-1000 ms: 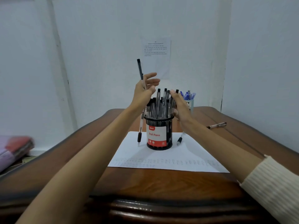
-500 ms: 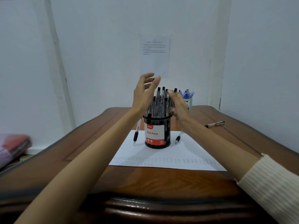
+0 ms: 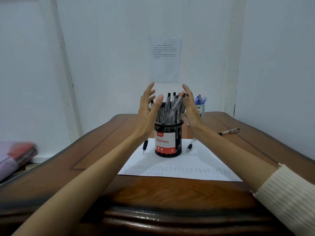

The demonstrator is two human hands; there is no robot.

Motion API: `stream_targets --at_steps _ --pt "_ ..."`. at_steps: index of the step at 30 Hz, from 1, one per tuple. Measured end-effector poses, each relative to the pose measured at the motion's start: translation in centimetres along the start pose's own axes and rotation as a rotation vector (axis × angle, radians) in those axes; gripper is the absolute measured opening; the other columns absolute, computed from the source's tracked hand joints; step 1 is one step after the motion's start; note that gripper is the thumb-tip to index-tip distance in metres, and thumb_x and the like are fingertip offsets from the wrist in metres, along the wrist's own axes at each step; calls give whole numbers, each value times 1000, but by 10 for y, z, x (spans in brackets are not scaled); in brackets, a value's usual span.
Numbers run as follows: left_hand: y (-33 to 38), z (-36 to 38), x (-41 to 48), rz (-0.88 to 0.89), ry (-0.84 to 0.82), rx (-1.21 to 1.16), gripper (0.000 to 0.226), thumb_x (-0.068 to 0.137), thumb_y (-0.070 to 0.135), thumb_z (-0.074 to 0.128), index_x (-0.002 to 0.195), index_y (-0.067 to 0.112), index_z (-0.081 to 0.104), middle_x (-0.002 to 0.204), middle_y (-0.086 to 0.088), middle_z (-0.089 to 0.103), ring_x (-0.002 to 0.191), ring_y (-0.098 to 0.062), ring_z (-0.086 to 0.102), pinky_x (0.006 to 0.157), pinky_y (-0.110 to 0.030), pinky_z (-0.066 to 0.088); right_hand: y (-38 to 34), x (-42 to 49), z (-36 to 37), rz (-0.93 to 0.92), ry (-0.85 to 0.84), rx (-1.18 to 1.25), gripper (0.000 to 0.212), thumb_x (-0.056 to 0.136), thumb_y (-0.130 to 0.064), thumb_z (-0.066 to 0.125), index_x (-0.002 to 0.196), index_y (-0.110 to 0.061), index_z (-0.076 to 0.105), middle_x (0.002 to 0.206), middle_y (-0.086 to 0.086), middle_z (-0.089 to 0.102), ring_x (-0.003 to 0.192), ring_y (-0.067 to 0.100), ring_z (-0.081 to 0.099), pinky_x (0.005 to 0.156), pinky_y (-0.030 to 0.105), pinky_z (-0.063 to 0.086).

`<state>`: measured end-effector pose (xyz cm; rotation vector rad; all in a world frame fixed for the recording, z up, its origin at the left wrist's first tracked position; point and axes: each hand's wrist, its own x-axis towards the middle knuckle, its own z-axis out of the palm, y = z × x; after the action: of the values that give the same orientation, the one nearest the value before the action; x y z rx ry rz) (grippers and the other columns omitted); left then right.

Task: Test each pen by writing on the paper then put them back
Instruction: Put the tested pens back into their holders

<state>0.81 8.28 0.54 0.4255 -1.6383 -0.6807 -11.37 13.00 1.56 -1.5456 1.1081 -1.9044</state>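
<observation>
Pens blurred between left hand and right hand, both wide-fingered, empty, above mesh holder

Your black mesh pen holder carries a white-and-red label reading "Ball Pens", with a small "40" at its lower right. The red logo at the label's top left is too small to read. Printed sheet on the wall facing you: lines illegible. Rows of marks on your paper: too faint. Cup behind: only a "Y" shows.

Ribbed cream knit sleeve
</observation>
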Motion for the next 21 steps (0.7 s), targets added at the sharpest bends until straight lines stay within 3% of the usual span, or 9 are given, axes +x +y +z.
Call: stream_targets --at_steps 2,4,7,9,11,13,17,19,21 --pt "12 3 6 153 -39 97 62 80 56 50 137 43 30 136 10 42 124 1 41 96 -14 35 1 2 0 6 -14 45 46 101 -26 32 146 -21 23 142 7 37 137 23 30 95 20 42" --pt "20 10 12 333 -126 251 61 81 51 55 137 37 34 131 12 46 123 2 41 102 -15 33 0 1 0 41 -23 51 45 102 -25 31 146 -20 26 146 10 35 137 25 32 104 35 36" --pt "22 19 12 491 -159 437 51 85 47 54 131 26 49 126 6 54 120 -2 43 109 -42 31 2 1 -2 123 -14 83 45 100 -43 24 142 -30 34 140 -4 41 129 15 39 104 38 34" --pt "17 19 6 582 -168 463 43 89 43 49 124 20 56 123 1 57 121 -4 43 112 -44 23 9 3 -9 200 25 131 34 99 -45 30 122 -33 52 117 -5 58 113 13 52 98 39 40" --pt "9 16 -1 701 -238 489 46 89 44 48 123 14 57 120 -4 59 119 -9 46 111 -38 23 15 4 -21 243 22 42 17 98 -28 41 102 -28 58 93 -3 62 98 16 59 93 40 47" --pt "1 15 -5 793 -287 555 52 86 44 54 126 11 53 119 -7 60 117 -13 48 108 -36 28 23 2 -36 259 -78 -105 24 94 -9 44 110 -21 58 97 1 64 101 20 60 92 40 47" --pt "-7 21 -4 801 -170 551 37 84 32 59 117 16 54 109 -6 64 108 -13 51 99 -30 36 26 -12 -65 326 -282 -229 43 92 4 39 122 -24 53 114 3 63 109 19 57 93 35 47" --pt "-3 23 -3 715 -116 487 30 85 29 56 109 12 60 104 -4 64 103 -11 50 90 -29 40 28 -16 -74 352 -346 -259 44 90 3 44 121 -27 52 115 1 64 111 18 56 92 34 46" --pt "7 24 -2 562 -56 365 31 87 23 50 114 10 59 104 3 59 97 -9 49 82 -25 41 28 -19 -76 363 -395 -311 46 86 0 49 118 -33 52 114 -1 63 113 18 55 93 34 47"
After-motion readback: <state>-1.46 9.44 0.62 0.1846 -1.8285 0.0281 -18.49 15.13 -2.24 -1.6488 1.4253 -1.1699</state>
